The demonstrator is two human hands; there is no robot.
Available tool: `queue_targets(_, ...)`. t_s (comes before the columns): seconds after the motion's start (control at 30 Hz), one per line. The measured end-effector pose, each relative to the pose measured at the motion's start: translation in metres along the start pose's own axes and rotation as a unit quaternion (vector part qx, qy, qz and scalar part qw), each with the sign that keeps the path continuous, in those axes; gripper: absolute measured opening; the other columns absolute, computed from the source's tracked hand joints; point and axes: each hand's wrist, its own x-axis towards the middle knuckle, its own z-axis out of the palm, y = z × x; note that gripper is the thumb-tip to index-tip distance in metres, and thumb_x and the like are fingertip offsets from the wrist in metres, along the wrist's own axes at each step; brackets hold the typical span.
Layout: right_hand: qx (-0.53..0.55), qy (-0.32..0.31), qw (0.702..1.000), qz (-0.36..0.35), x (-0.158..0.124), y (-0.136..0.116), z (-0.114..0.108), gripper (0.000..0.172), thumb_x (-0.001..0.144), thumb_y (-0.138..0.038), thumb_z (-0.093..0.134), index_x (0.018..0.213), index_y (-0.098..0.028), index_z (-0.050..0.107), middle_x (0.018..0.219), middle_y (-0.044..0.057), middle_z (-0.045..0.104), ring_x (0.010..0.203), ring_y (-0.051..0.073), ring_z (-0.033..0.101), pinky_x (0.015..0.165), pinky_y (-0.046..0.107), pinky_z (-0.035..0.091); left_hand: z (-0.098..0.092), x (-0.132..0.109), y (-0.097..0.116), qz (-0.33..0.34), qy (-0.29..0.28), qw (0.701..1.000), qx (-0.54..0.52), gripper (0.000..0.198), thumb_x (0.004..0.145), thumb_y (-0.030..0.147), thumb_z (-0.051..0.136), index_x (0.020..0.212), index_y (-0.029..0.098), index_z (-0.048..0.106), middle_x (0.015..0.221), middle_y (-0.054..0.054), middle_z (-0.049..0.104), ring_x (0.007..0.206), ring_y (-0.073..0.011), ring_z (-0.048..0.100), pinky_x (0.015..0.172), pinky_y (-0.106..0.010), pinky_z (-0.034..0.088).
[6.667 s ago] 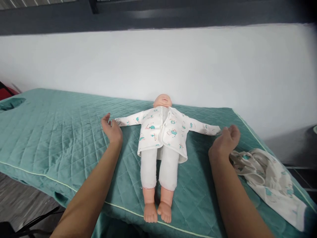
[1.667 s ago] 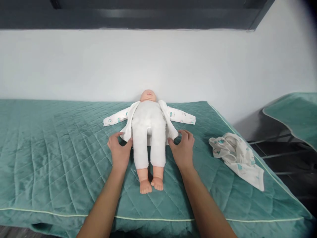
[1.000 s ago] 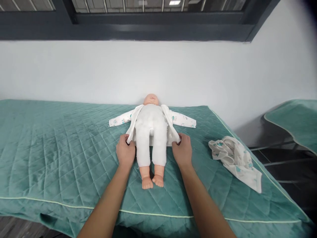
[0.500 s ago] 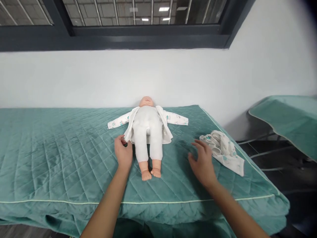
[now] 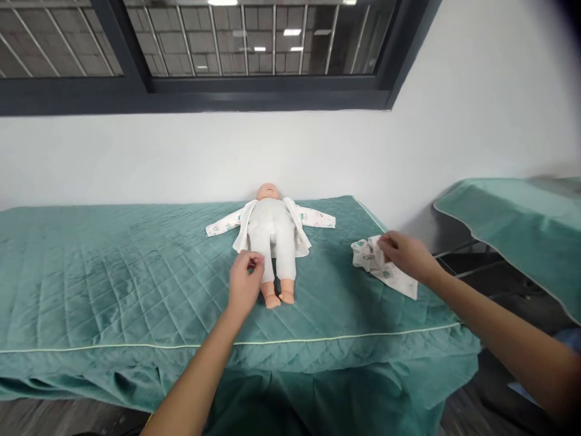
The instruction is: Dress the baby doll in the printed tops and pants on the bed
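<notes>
A baby doll (image 5: 267,209) lies on its back with its feet towards me, its legs in white. Its arms are spread in a white, printed, long-sleeved baby jacket (image 5: 302,242) that hangs open at the front. My left hand (image 5: 244,280) is over the doll's leg on the left, fingers curled in, with nothing visible in them; it hides part of the jacket's hem. Over at the right, my right hand (image 5: 406,254) pinches the upper edge of a crumpled white printed baby garment (image 5: 393,280), whose lower part rests on the bed.
Green quilted cover (image 5: 136,290) spreads over the bed, with piping along its front edge. Behind it stands a white wall (image 5: 181,157) below a dark-framed window (image 5: 272,100). Another green-covered surface (image 5: 512,224) is at the right, beyond a gap.
My right hand has moved right and closed on the crumpled garment. The left hand has left the jacket's hem corner and shifted right over the leg. The camera view has shifted.
</notes>
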Motion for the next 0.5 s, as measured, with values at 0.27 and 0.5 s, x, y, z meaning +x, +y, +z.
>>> queue_targets(0.27, -0.171, -0.131, 0.97, -0.11, 0.018, -0.084, -0.019, 0.033, 0.088, -0.035, 0.06, 0.117, -0.019, 0.063, 0.12, 0.013, 0.068, 0.104, 0.026, 0.065, 0.082, 0.034, 0.048, 0.002, -0.03, 0.096, 0.008, -0.364, 0.929, -0.07, 0.022, 0.092, 0.033, 0.057, 0.108, 0.021, 0.067, 0.105, -0.004, 0.071, 0.096, -0.0177, 0.064, 0.084, -0.029, 0.049)
queue_targets(0.5, -0.254, -0.142, 0.956, -0.018, -0.025, 0.007, 0.015, 0.051, 0.081, -0.013, 0.061, 0.132, -0.014, 0.058, 0.134, 0.026, 0.057, 0.123, 0.042, 0.054, 0.085, 0.052, 0.05, -0.033, -0.065, 0.055, -0.032, -0.333, 0.941, -0.054, 0.022, 0.093, 0.035, 0.056, 0.098, 0.019, 0.069, 0.1, -0.005, 0.071, 0.094, -0.0189, 0.063, 0.088, -0.032, 0.047)
